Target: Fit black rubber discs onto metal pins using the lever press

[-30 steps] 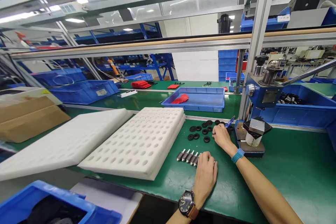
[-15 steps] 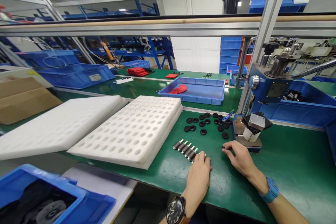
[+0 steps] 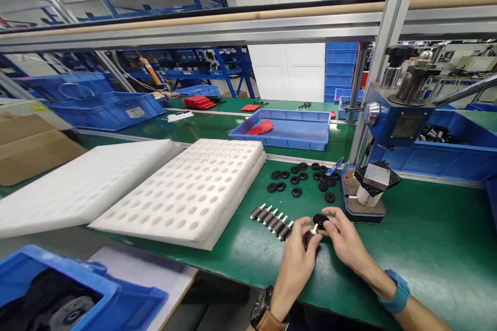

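Observation:
My left hand pinches a small dark cylinder with a white pin, lifted just off the green bench. My right hand holds a black rubber ring right at the pin's tip. The two hands meet near the bench's front edge. A row of several more pinned cylinders lies just left of my hands. Several loose black rings are scattered behind them.
A white foam tray with round holes lies to the left, beside a plain foam slab. A blue hand press stands at the right. Blue bins sit behind and at the front left.
My right hand came back from the loose rings with one ring. My left hand picked a cylinder from the row. Both hands came together.

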{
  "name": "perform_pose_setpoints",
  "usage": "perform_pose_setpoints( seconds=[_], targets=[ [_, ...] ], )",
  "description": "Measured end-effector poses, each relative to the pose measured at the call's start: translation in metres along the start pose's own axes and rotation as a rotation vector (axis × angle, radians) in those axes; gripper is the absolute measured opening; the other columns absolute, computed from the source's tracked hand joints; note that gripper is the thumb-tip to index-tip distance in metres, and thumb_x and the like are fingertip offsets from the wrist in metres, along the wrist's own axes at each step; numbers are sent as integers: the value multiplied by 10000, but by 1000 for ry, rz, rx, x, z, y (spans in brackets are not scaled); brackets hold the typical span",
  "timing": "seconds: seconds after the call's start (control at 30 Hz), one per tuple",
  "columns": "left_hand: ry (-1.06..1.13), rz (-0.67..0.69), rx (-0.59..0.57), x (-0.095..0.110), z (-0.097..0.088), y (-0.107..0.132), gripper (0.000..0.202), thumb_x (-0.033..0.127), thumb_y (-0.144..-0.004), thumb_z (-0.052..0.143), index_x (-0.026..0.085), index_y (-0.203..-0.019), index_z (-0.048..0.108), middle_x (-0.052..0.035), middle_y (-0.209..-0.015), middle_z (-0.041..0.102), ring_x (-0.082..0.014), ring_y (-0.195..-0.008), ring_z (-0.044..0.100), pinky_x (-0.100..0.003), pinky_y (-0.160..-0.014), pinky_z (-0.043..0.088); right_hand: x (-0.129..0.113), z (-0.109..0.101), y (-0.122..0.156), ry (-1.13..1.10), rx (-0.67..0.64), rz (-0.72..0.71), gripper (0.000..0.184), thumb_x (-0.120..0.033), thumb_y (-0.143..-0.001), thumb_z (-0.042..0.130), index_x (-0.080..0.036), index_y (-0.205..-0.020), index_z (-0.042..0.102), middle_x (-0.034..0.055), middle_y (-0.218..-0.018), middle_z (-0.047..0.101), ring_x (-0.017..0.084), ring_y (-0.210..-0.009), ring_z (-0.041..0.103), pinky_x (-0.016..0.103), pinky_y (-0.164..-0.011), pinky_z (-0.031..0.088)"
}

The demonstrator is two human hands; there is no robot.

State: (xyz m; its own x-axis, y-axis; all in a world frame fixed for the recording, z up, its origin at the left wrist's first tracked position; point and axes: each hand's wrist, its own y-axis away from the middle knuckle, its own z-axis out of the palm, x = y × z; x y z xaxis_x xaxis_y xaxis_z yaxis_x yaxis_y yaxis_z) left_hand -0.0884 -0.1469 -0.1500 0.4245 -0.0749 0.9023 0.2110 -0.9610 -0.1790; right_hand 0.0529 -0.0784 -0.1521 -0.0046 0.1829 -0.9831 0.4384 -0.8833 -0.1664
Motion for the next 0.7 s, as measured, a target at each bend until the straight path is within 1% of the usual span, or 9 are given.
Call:
perform_pose_setpoints(
  seconds=[0.07,0.13,0.23,0.3,0.37,0.43,0.53,0.6,0.7],
  targets=[
    [87,-40,1,2,4,-3,250,292,-946,551,218,-1176,485,-78,-1050,759,-227,-956,727,-358,-827,547,-2,-1,1,-41,-13,1,393,-571,-983,499,-245,-1198,537,79,-1073,729,206,-934,747,376,-874,613],
    [133,-60,9,3,6,-3,241,299,-937,561,219,-1149,481,-80,-1053,758,-217,-936,728,-349,-814,546,-5,-2,2,-2,-3,-16,349,-516,-1005,489,-241,-1205,564,86,-1107,729,207,-944,745,366,-877,608],
    [159,-75,23,1,9,-1,260,298,-920,578,222,-1149,481,-83,-1068,756,-216,-933,727,-345,-812,543,-10,-3,5,157,12,-68,292,-422,-1031,458,-243,-1214,598,75,-1079,747,201,-911,744,327,-834,600],
    [183,-81,28,-1,12,0,276,294,-911,584,221,-1156,478,-82,-1068,757,-218,-938,726,-348,-818,542,-12,-3,6,278,12,-109,278,-366,-1032,453,-248,-1216,626,59,-1035,761,197,-889,742,305,-807,592],
    [220,-93,30,-4,15,0,286,291,-907,584,219,-1162,474,-81,-1063,758,-219,-940,725,-355,-830,539,-12,-4,6,368,8,-150,281,-321,-1027,460,-254,-1222,650,51,-1038,770,194,-892,746,293,-800,592],
    [278,-114,37,-10,19,0,299,290,-905,585,217,-1171,468,-81,-1058,759,-220,-942,724,-362,-846,536,-10,-5,6,420,-3,-230,299,-281,-1024,466,-252,-1242,669,61,-1113,767,204,-976,747,309,-852,601],
    [417,-146,65,-21,24,2,349,293,-893,600,214,-1198,449,-94,-1079,755,-225,-971,722,-371,-878,538,-7,-8,2,465,-76,-458,344,-215,-1015,483,-245,-1303,668,81,-1236,734,229,-1163,696,387,-1008,573],
    [498,-156,93,-27,26,3,387,303,-882,621,210,-1212,441,-109,-1110,747,-228,-989,720,-370,-891,541,-9,-10,1,488,-135,-583,387,-177,-1003,506,-253,-1359,637,83,-1286,710,233,-1231,658,425,-1066,545],
    [549,-159,114,-31,26,5,401,323,-875,648,207,-1205,452,-121,-1132,739,-232,-1005,717,-358,-884,546,-13,-11,0,540,-189,-644,478,-159,-984,547,-256,-1452,548,97,-1364,660,240,-1296,609,453,-1096,525]
  ],
)
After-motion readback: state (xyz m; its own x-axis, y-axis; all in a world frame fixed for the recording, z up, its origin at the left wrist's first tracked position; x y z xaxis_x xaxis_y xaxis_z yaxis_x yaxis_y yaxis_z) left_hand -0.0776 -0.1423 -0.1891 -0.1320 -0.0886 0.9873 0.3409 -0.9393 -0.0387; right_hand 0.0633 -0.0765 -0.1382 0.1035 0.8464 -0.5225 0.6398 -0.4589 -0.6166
